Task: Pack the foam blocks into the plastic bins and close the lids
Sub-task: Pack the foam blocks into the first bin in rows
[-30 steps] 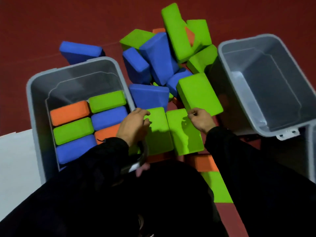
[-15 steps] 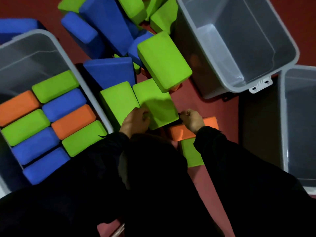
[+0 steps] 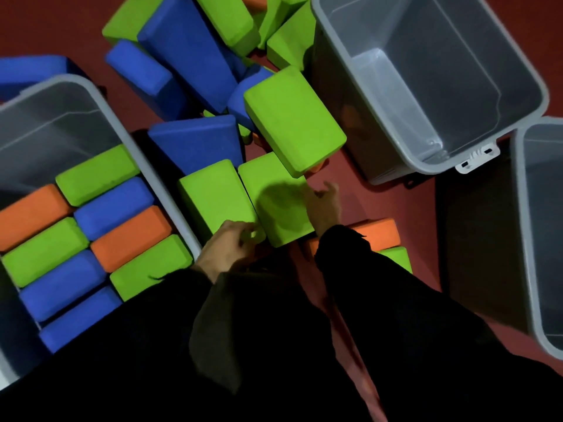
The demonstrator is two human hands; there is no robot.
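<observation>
Two green blocks [image 3: 249,199] lie side by side on the floor beside the part-filled left bin [image 3: 158,181]: the left hand [image 3: 227,249] still pinches their near edge, while the right hand [image 3: 324,205] has left the orange block [image 3: 377,234] and opens against them, likely to lift both together.

Green rectangular foam blocks [image 3: 213,196]: matt, finely grainy. Grey translucent plastic bins [image 3: 426,166]: smooth, slight sheen. Dark red floor [image 3: 380,202]: matt. Black sleeves [image 3: 380,300]: soft cloth.
</observation>
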